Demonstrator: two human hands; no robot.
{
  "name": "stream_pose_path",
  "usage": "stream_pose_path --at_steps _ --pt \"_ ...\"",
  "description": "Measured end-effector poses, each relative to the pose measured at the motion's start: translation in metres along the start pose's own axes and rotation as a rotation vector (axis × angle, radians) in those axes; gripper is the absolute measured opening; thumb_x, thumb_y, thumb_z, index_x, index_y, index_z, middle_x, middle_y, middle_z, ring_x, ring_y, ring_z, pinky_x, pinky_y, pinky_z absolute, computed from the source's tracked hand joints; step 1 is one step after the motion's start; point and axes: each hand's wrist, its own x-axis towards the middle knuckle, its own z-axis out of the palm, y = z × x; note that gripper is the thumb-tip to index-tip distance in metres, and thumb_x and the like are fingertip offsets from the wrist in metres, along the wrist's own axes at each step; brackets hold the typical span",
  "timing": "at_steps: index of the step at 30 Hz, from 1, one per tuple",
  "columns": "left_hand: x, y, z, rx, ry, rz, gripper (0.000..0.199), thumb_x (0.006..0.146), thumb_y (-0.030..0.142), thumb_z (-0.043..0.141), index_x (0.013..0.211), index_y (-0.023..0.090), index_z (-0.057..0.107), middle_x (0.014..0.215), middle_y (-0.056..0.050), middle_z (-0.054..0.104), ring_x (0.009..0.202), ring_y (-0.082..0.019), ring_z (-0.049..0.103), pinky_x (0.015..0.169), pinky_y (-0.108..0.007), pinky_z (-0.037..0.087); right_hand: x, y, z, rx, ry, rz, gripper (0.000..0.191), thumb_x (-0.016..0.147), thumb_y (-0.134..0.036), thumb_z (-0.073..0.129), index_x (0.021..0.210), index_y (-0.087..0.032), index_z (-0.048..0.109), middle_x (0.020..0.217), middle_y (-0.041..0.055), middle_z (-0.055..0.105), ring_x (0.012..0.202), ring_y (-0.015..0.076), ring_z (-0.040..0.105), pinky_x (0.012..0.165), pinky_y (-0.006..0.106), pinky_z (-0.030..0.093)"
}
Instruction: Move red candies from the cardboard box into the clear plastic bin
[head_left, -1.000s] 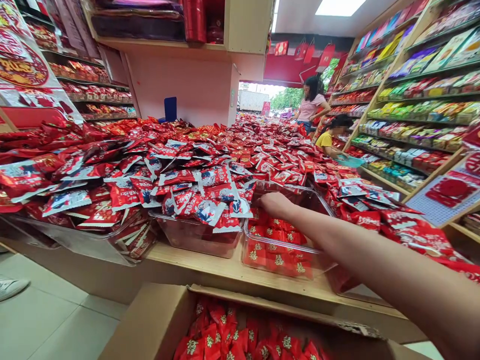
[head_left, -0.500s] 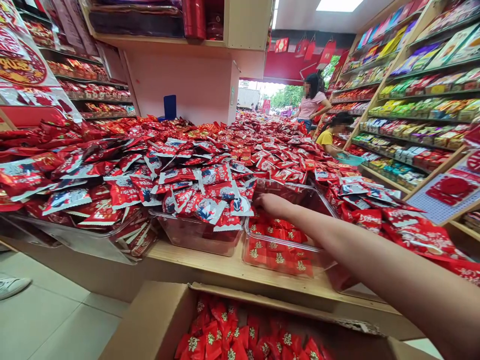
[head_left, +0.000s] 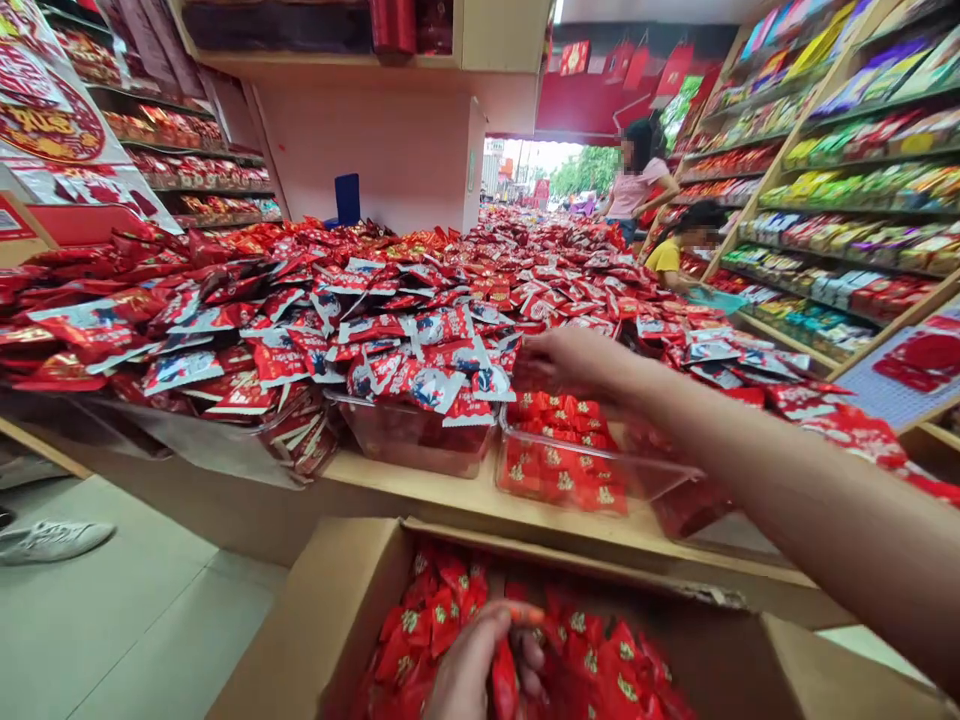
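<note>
My left hand [head_left: 487, 655] is low in the open cardboard box [head_left: 322, 600], its fingers curled round a red packet [head_left: 505, 680] above other red packets with gold characters. My right hand [head_left: 551, 358] reaches in from the right, over the back of a clear plastic bin [head_left: 555, 450]. Its fingers are blurred and partly dark, and whether they hold anything is hidden. Rows of red gold-marked packets [head_left: 562, 480] lie in the left part of that bin, below my right hand.
Heaped red and white packets [head_left: 435, 350] cover the display to the left and behind. Another clear bin [head_left: 420, 440] stands left of the first. Stocked shelves [head_left: 862, 200] line the right. Two people [head_left: 637, 190] are farther back, and a shoe [head_left: 56, 541] shows at lower left.
My left hand has come into view in the cardboard box, round a packet. My right hand has lifted a little from the bin. The view has shifted slightly.
</note>
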Motion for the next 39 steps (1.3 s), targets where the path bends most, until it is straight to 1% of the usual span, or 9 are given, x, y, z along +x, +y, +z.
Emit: stream_pose_path --at_steps 4,7,10,14,19,26,31,35,39 --pt "-0.003 0.003 0.005 -0.291 0.138 0.015 0.024 0.07 0.039 0.057 0.08 0.016 0.059 0.063 0.0 0.06 0.053 -0.009 0.052 0.045 -0.018 0.034 -0.085 -0.077 -0.017 0.379 0.341 0.046 0.016 0.079 -0.026 0.047 0.076 -0.017 0.059 0.07 0.0015 0.06 0.062 0.0109 0.052 0.06 0.022 0.038" --pt "-0.005 0.004 0.009 -0.388 0.149 0.039 0.021 0.071 0.038 0.057 0.076 0.017 0.057 0.063 0.001 0.059 0.052 -0.009 0.052 0.051 -0.021 0.039 -0.148 -0.139 0.031 0.935 0.136 0.281 0.016 0.075 -0.033 0.053 0.083 -0.019 0.053 0.063 -0.0024 0.055 0.052 0.0081 0.047 0.047 0.017 0.037" --pt "-0.007 0.002 0.011 -0.363 0.115 0.025 0.026 0.074 0.041 0.052 0.067 0.016 0.056 0.061 0.001 0.059 0.057 -0.01 0.054 0.06 -0.023 0.042 -0.179 -0.17 0.093 1.197 -0.031 0.48 0.025 0.069 -0.035 0.059 0.082 -0.017 0.048 0.069 -0.0007 0.053 0.056 0.0094 0.046 0.049 0.019 0.038" --pt "-0.009 -0.003 0.01 -0.21 -0.012 0.097 0.021 0.076 0.036 0.051 0.078 0.017 0.061 0.076 -0.002 0.062 0.075 -0.013 0.055 0.07 -0.024 0.041 -0.182 -0.167 0.131 1.411 0.087 0.638 0.019 0.074 -0.034 0.053 0.07 -0.017 0.047 0.061 -0.0031 0.044 0.056 0.0093 0.041 0.052 0.021 0.036" --pt "-0.001 -0.006 0.004 0.114 0.092 0.199 0.016 0.062 0.023 0.067 0.075 0.015 0.065 0.077 -0.003 0.065 0.076 -0.014 0.054 0.075 -0.025 0.04 -0.181 -0.159 0.133 1.683 0.186 0.75 0.026 0.07 -0.039 0.057 0.061 -0.016 0.046 0.052 -0.0061 0.039 0.048 0.0066 0.035 0.045 0.019 0.03" --pt "0.0 -0.005 0.004 0.035 0.168 0.241 0.024 0.062 0.029 0.068 0.081 0.016 0.064 0.073 -0.001 0.062 0.067 -0.011 0.052 0.063 -0.023 0.042 -0.183 -0.174 0.14 1.983 0.209 0.761 0.032 0.058 -0.035 0.07 0.073 -0.019 0.047 0.06 -0.0053 0.048 0.053 0.0094 0.048 0.046 0.023 0.046" --pt "-0.007 -0.001 0.013 -0.1 0.009 0.179 0.014 0.067 0.027 0.063 0.076 0.019 0.057 0.073 0.001 0.059 0.065 -0.012 0.053 0.054 -0.024 0.043 -0.182 -0.17 0.141 1.97 0.277 0.76 0.028 0.061 -0.033 0.069 0.075 -0.018 0.05 0.059 -0.0048 0.051 0.052 0.0081 0.048 0.047 0.021 0.044" --pt "-0.006 0.001 0.01 -0.141 0.016 0.191 0.013 0.065 0.025 0.065 0.069 0.016 0.056 0.067 0.001 0.059 0.06 -0.01 0.051 0.054 -0.023 0.04 -0.184 -0.171 0.139 1.903 0.304 0.75 0.027 0.063 -0.034 0.067 0.081 -0.017 0.057 0.068 0.0001 0.058 0.057 0.0107 0.051 0.049 0.022 0.044" --pt "-0.002 -0.001 0.005 -0.055 0.063 0.172 0.019 0.071 0.037 0.056 0.078 0.019 0.056 0.067 0.002 0.058 0.06 -0.01 0.05 0.052 -0.02 0.035 -0.186 -0.148 0.093 1.48 0.434 0.642 0.019 0.072 -0.034 0.057 0.086 -0.02 0.06 0.079 0.0048 0.061 0.064 0.0146 0.055 0.055 0.025 0.045"
